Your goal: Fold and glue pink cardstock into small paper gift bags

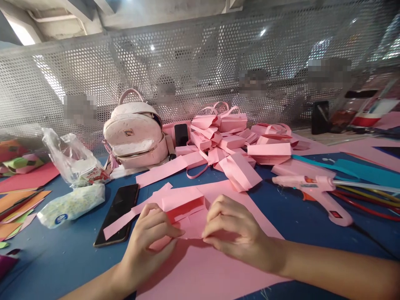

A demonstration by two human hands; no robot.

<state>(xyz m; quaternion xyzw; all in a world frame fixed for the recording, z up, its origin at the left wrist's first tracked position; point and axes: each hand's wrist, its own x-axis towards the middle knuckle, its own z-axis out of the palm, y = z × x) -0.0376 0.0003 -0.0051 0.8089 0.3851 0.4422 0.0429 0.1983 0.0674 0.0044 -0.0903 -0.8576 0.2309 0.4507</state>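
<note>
A small pink paper bag (183,201), folded like an open box, lies on its side above a large pink paper sheet (200,271), its mouth toward me. My left hand (153,237) pinches the left part of its near flap between thumb and fingers. On the right side of that flap, my right hand (233,233) has its thumb and fingertips closed, partly hiding the paper edge. A narrow pink paper strip (120,223) runs from behind my left hand across a black phone (117,214).
Finished-looking pink paper bags (221,133) are heaped at the back beside a pale pink backpack (134,133). A pink glue gun (315,187) with a cord lies at right. Tissue pack (73,204) and plastic bag (75,160) are at left. Perforated metal panel (200,71) stands behind.
</note>
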